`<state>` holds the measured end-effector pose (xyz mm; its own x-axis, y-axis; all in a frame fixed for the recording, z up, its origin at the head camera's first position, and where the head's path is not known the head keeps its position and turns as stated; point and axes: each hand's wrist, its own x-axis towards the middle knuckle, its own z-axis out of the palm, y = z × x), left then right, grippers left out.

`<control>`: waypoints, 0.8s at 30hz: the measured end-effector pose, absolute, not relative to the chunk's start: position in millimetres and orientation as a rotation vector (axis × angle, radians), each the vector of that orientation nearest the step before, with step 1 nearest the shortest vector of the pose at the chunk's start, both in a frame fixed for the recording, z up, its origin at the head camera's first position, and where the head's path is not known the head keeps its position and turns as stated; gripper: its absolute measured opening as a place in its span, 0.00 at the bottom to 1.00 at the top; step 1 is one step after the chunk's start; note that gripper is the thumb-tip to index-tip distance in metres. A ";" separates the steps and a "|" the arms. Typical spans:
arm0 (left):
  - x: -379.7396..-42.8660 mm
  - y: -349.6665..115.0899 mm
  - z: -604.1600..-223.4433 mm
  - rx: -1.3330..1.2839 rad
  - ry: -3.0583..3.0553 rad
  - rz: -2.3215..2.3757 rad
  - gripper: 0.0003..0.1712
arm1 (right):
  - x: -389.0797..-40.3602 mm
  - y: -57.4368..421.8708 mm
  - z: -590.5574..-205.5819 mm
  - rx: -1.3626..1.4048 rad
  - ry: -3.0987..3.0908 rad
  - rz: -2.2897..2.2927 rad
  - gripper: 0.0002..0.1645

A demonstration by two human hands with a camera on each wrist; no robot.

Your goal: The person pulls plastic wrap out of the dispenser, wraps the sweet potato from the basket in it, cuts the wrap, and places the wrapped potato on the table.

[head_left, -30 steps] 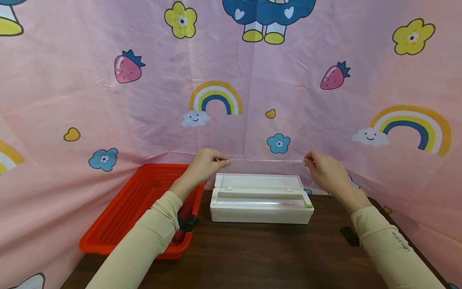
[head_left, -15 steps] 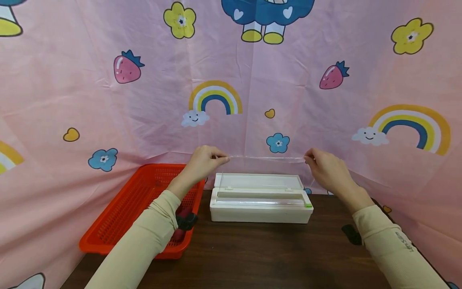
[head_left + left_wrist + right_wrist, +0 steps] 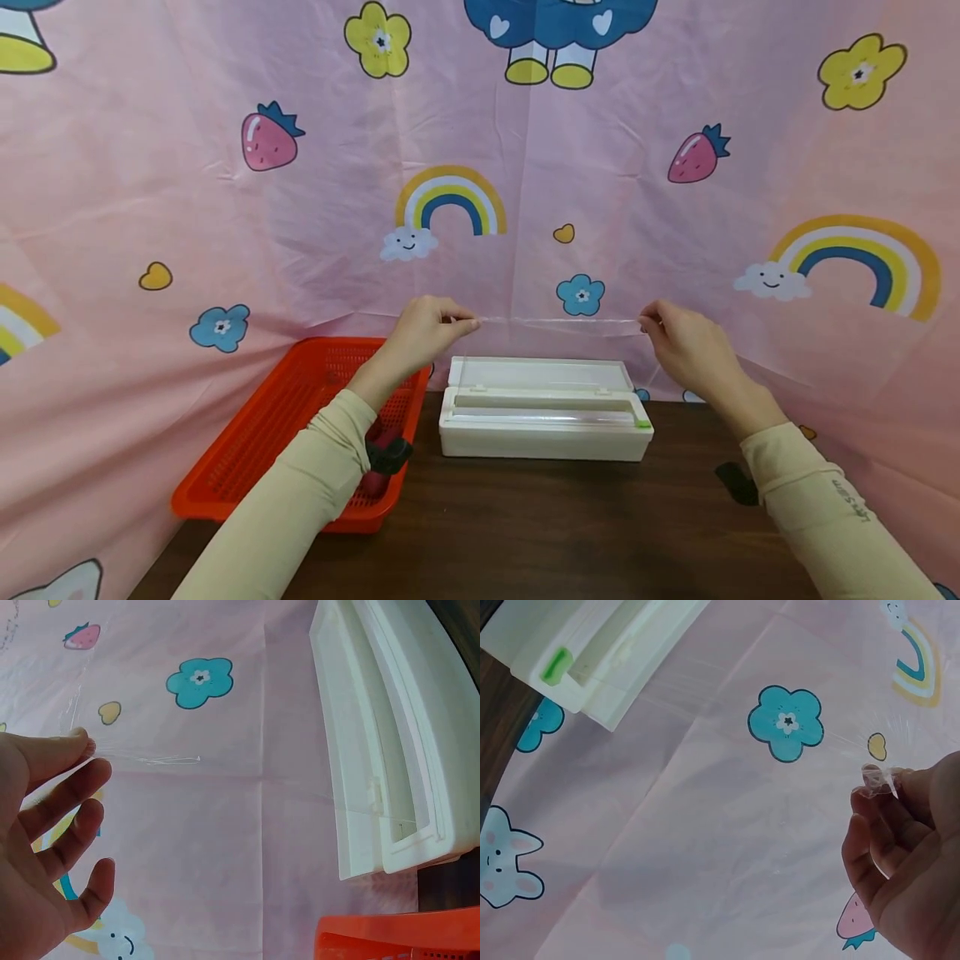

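Clear plastic wrap stretches between my two raised hands. My left hand pinches its left corner between thumb and index finger; the left wrist view shows the other fingers loosely bent. At the opposite corner, my right hand grips a bunched bit of the wrap with its fingertips. Below and between the hands stands a white plastic wrap dispenser box with its lid tipped back. The roll shows inside it. The film is so transparent that its lower part is hard to make out.
A red perforated basket stands left of the box, partly behind my left forearm. Something dark red lies in it. The dark wooden table extends in front of the box. A pink patterned cloth hangs behind.
Both hands have risen a little, lifting the top edge of the wrap higher above the box. The right hand has also shifted slightly to the right. Box and basket stay put.
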<state>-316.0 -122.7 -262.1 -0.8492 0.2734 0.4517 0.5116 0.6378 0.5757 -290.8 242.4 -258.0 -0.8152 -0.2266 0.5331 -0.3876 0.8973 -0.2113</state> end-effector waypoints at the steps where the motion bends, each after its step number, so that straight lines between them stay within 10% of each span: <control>1: -315.7 -122.8 -261.4 -0.631 -2.535 -1.036 0.11 | -290.4 242.5 -257.4 0.446 -2.545 0.428 0.14; 24: -305.1 -121.2 -247.4 -0.650 -2.495 -1.030 0.11 | -283.0 247.6 -246.8 0.502 -2.479 0.422 0.13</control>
